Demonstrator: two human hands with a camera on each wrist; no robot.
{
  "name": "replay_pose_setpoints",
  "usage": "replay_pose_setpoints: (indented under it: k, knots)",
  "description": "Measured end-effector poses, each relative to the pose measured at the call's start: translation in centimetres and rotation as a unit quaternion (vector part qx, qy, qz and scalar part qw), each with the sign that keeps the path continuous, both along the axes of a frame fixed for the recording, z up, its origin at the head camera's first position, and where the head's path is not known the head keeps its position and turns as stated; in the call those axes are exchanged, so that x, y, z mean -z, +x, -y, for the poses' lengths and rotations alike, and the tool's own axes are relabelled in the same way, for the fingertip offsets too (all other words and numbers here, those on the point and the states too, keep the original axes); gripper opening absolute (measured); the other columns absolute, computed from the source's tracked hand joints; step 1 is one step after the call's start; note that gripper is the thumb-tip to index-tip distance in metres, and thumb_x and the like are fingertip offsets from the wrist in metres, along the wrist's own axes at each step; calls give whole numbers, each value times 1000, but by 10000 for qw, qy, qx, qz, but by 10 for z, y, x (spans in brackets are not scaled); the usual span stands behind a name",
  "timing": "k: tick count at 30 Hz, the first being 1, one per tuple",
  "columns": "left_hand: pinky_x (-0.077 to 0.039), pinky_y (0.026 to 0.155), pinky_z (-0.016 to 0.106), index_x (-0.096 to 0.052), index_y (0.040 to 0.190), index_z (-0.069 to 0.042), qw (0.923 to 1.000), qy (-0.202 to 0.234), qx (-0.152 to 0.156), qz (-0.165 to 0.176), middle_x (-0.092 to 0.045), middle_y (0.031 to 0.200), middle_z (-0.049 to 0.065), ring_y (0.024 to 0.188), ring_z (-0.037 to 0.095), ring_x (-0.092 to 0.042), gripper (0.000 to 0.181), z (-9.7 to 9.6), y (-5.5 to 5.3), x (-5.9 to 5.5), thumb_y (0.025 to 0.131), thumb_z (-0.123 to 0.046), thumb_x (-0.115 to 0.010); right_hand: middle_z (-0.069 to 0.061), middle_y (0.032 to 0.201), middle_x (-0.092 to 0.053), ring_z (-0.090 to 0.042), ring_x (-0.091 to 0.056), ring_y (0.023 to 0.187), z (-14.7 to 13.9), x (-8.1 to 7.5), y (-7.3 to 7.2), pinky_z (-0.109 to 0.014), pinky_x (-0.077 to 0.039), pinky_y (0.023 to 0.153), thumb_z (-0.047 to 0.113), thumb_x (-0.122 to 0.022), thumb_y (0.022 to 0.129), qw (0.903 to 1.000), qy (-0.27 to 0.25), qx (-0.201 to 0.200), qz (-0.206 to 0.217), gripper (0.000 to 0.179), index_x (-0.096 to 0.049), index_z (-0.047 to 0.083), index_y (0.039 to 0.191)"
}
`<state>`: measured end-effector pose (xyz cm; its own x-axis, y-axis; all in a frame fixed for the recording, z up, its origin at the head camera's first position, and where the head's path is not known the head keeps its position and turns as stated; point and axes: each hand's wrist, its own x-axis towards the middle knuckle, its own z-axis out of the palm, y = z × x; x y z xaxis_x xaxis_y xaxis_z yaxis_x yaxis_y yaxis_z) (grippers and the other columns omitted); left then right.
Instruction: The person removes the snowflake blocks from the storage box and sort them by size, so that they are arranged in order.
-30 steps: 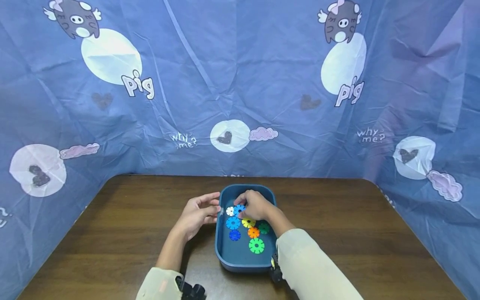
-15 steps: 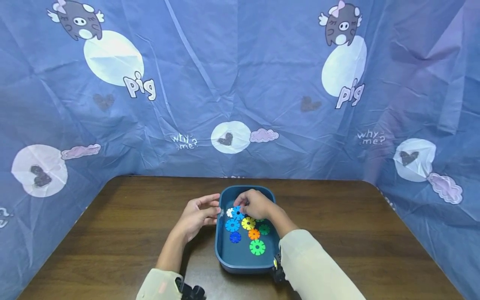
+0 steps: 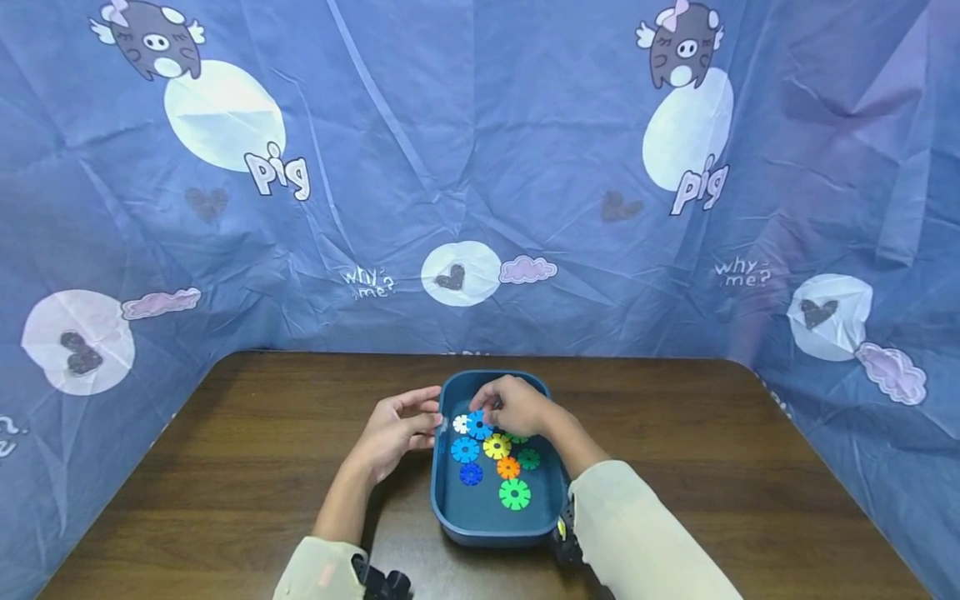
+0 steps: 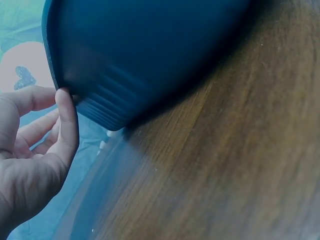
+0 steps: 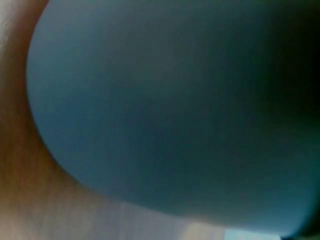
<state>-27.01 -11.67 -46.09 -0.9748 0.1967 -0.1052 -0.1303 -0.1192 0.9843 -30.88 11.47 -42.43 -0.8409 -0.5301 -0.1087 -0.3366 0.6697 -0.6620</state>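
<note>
A dark blue rectangular tub (image 3: 497, 532) holds several notched plastic snowflake discs. My right hand (image 3: 517, 407) reaches inside and pinches a blue snowflake disc (image 3: 478, 426) between thumb and fingers, partly over a white disc (image 3: 460, 424). Below it lie another blue disc (image 3: 465, 450), a dark blue disc (image 3: 471, 474), a yellow disc (image 3: 497, 446), an orange disc (image 3: 507, 467), a dark green disc (image 3: 528, 458) and a light green disc (image 3: 514, 494). My left hand (image 3: 393, 437) touches the tub's left wall with its fingertips, also visible in the left wrist view. The right wrist view shows only the blurred tub wall (image 5: 150, 125).
The tub stands on a brown wooden table (image 3: 300, 417) near its far edge. Behind the table hangs a blue printed cloth (image 3: 480, 200). Dark wrist cameras sit at both sleeves.
My right hand and forearm have shifted slightly right, uncovering more of the yellow disc and part of a green one. The pinched blue disc has wobbled slightly. My left hand stays in place.
</note>
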Motion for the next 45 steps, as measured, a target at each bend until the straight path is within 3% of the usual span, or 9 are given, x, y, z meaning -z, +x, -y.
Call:
replay_pose_setpoints:
  k: [17,24,36,45]
  knots:
    - [-61,70,31,-58,140,1,9999,-120,-73,-55,-59,118,23,82,20,-67,48,0,0,0,93,3,-67,-1,89,-68,-14,-59,79,-14,-22,0,-27,-53,70,-3,-65,96,9984,-255,-182,-477,20,-76,7,109]
    - [-61,69,31,-58,140,0,9999,-86,-98,-62,-59,117,22,83,20,-67,49,0,-1,2,92,4,-67,0,96,-72,-14,-61,81,-27,-29,-5,-28,-54,73,-1,-64,97,9986,-278,15,-460,19,-75,8,110]
    - [-61,67,31,-58,140,1,9999,85,-93,-12,-60,116,21,78,18,-66,51,0,-1,3,90,6,-67,-6,93,-67,-18,-60,77,-61,-45,-13,-31,-54,69,-1,-62,99,9958,-645,406,-511,21,-73,4,116]
    - [-61,67,29,-57,140,4,9999,98,-51,-101,-58,117,24,77,16,-66,52,0,-1,3,88,6,-68,-14,93,-68,-29,-66,83,-94,-42,-21,-35,-58,71,-4,-61,98,9875,-1228,750,-636,20,-71,-5,116]
